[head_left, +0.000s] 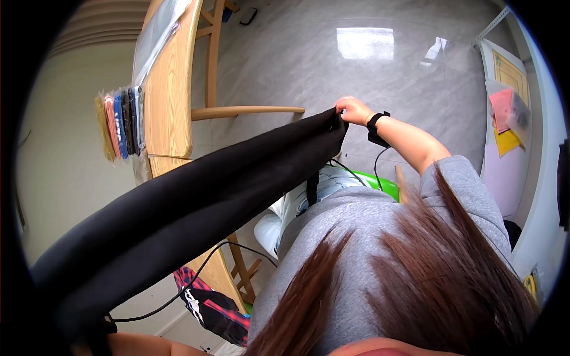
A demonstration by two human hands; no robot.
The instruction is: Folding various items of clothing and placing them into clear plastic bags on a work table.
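Observation:
A long piece of black fabric (196, 190), folded lengthwise like a garment, stretches diagonally across the head view from lower left to upper middle. Its far right end is pinched in the fingers of my right hand (354, 111), which is held out ahead over the floor. A black band circles that wrist. My left forearm (148, 344) comes in at the bottom left, by the fabric's other end. Dark cloth and the picture's rim hide the left hand's fingers, so its grip does not show. The fabric hangs in the air between the two arms, slightly sagging.
A wooden table (169, 107) stands to the left, with several bagged folded fabrics (122, 121) at its far edge. Below lies a red-and-black checked cloth (211, 302). A black cable (208, 261) runs beneath the fabric. At right, a white board (504, 172) carries coloured packets.

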